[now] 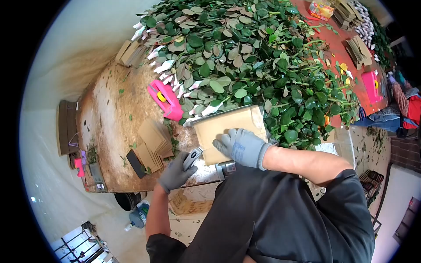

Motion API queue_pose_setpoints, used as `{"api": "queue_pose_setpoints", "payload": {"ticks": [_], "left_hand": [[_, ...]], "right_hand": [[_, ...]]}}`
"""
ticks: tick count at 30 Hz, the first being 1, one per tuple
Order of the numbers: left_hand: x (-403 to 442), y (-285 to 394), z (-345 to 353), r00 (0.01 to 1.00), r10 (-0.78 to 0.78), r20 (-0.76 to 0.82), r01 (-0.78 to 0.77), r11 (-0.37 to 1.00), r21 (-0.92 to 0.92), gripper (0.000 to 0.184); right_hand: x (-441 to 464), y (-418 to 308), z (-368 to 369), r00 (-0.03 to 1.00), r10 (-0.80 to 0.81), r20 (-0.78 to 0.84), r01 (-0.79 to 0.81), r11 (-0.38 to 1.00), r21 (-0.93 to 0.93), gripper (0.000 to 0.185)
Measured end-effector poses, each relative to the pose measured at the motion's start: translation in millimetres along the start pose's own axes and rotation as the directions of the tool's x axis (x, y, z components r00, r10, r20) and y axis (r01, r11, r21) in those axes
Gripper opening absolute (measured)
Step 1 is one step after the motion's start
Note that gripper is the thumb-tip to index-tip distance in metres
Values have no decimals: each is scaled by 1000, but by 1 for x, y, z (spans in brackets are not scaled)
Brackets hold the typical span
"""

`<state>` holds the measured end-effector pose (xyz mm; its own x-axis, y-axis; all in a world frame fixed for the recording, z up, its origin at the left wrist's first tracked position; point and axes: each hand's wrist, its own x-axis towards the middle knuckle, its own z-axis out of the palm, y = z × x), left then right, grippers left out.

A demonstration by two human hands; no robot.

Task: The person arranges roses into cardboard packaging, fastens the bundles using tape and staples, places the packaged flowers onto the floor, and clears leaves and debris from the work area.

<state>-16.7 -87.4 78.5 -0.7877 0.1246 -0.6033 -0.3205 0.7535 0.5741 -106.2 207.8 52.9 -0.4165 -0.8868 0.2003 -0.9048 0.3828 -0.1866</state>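
Note:
My left hand [176, 172], in a grey glove, is closed round a grey and silver stapler-like tool [193, 158] at the table's front edge. A gloved right hand, my right hand [243, 148], lies with its fingers on a tan cardboard sheet [228, 127]. That sheet rests in a dark-edged frame close to my body. Just beyond it spreads a large heap of leafy green stems [245, 57], with white and pink wrapped tips along its left side.
A pink tape dispenser [165, 100] stands left of the heap. Folded cardboard pieces [153, 142] and a black block [135, 163] lie at the left. Another pink dispenser [372, 87] sits on the red table [351, 52]. A person's clothing [401, 105] shows far right.

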Motion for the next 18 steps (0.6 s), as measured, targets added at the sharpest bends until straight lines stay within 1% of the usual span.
{"api": "queue_pose_setpoints", "payload": {"ticks": [1, 3, 5, 6, 7, 9, 10, 11, 13, 14, 17, 18], "left_hand": [[3, 8, -9, 999, 2, 50, -7, 995, 100, 45], [5, 20, -23, 997, 4, 79, -14, 992, 127, 46], [4, 13, -39, 990, -6, 140, -21, 982, 187, 47], [3, 9, -47, 994, 45, 102, -65, 977, 204, 47], [2, 7, -52, 994, 47, 101, -67, 977, 205, 47], [-2, 8, -60, 998, -8, 69, -11, 965, 261, 45], [3, 3, -59, 993, 30, 114, -59, 965, 257, 42], [8, 6, -58, 994, 23, 104, -49, 966, 254, 42], [19, 19, -49, 974, 107, 198, -165, 939, 303, 43], [28, 10, -40, 963, 192, 189, -236, 940, 247, 42], [39, 35, -31, 966, 175, 190, -221, 942, 254, 39], [40, 44, -27, 979, 152, 136, -192, 909, 370, 38]], "right_hand": [[0, -1, 0, 1000, 10, 14, -10, 1000, -5, 40], [-1, -1, 1, 999, 19, 30, -19, 1000, -8, 40], [-1, -1, 1, 1000, 17, 8, -16, 1000, -10, 39], [-1, 0, 0, 1000, 17, 8, -16, 1000, -12, 39], [-1, 0, -2, 1000, 21, 10, -21, 1000, -12, 39], [1, -2, -6, 1000, 12, 16, -12, 1000, -9, 39], [3, -3, -7, 994, 30, 105, -31, 999, 9, 44], [5, -4, -7, 980, 47, 193, -53, 998, 25, 49], [4, -4, -4, 984, 31, 173, -35, 999, 17, 49], [3, -3, -3, 987, 26, 156, -27, 1000, 4, 49], [3, -4, -6, 989, 37, 143, -39, 999, 12, 48], [2, -4, -6, 989, 30, 148, -31, 1000, 4, 48]]}}
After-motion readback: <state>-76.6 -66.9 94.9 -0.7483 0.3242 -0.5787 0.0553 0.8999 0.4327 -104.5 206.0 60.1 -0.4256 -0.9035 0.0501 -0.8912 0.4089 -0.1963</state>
